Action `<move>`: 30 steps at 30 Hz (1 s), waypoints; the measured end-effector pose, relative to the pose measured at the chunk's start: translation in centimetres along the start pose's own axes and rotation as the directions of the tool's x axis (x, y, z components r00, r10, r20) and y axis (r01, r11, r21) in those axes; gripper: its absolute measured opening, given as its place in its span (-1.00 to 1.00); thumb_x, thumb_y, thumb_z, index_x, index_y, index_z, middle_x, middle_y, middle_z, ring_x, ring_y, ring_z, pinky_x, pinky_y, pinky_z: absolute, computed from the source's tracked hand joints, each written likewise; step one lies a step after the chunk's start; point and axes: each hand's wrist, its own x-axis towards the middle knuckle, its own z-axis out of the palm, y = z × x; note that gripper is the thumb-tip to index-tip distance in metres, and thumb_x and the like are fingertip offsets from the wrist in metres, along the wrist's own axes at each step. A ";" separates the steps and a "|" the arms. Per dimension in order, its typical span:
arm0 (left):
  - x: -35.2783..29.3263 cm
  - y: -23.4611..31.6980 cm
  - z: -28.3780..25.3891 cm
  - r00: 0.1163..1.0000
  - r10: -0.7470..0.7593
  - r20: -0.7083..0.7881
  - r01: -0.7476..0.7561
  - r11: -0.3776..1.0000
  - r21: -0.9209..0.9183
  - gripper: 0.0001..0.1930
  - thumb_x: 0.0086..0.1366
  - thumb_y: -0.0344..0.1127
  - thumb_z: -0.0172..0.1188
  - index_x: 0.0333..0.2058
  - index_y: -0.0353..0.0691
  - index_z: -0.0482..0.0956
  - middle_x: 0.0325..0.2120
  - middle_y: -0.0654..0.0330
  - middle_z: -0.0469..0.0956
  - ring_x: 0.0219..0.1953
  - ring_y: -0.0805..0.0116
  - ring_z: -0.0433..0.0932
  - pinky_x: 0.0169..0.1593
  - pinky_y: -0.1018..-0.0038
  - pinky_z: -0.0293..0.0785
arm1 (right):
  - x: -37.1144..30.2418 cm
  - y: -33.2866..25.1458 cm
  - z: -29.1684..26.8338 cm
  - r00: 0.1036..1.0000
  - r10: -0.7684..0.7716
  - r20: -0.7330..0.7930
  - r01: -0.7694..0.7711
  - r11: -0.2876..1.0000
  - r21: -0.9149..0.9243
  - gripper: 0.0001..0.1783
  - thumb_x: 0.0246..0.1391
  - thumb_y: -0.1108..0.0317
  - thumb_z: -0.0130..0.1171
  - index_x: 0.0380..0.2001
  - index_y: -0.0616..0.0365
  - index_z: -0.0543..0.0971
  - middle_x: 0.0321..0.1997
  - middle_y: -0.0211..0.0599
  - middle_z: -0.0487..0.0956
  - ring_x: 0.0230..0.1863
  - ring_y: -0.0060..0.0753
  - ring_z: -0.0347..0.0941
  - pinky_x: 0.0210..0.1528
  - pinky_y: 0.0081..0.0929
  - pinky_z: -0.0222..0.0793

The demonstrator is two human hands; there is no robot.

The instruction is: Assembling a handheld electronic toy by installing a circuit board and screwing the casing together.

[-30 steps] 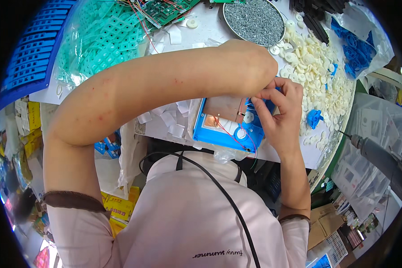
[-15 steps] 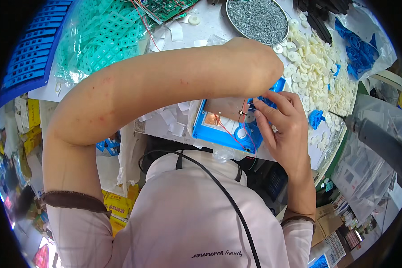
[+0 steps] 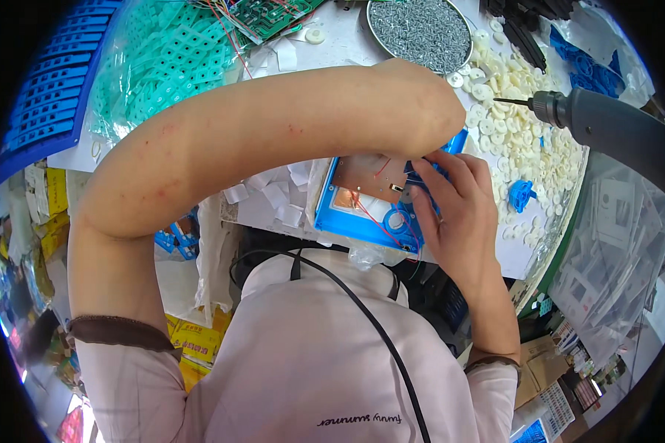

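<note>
The right hand point(image 3: 458, 214) pinches the blue case point(image 3: 362, 221) at the table point(image 3: 528, 255) edge; the left hand is hidden (grip unknowable) behind the forearm point(image 3: 273, 140) overhead. A drill point(image 3: 606, 125), white discs point(image 3: 510, 125) and a screw dish point(image 3: 420, 31) crowd the far side.

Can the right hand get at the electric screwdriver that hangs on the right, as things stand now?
Probably yes. The right hand works on the blue case, and the electric screwdriver hangs just up and right of it, with only open air between them.

Right hand point(image 3: 458, 214) fingering blue housing point(image 3: 362, 218) with copper board, left forearm point(image 3: 273, 140) crossing above, electric screwdriver point(image 3: 606, 129) nearby
</note>
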 end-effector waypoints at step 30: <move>-5.9 -2.4 4.0 0.618 -0.163 -0.769 -0.130 0.944 -0.305 -0.88 0.24 -0.48 0.19 -0.24 -0.29 0.62 -0.38 0.14 0.62 -0.41 0.27 0.55 -0.30 0.44 0.46 | -0.4 -0.5 -0.2 0.998 -0.046 0.034 0.047 0.999 -0.017 -0.60 -0.10 0.45 0.35 -0.11 0.31 0.64 -0.04 -0.13 0.59 -0.01 -0.03 0.46 0.03 -0.20 0.44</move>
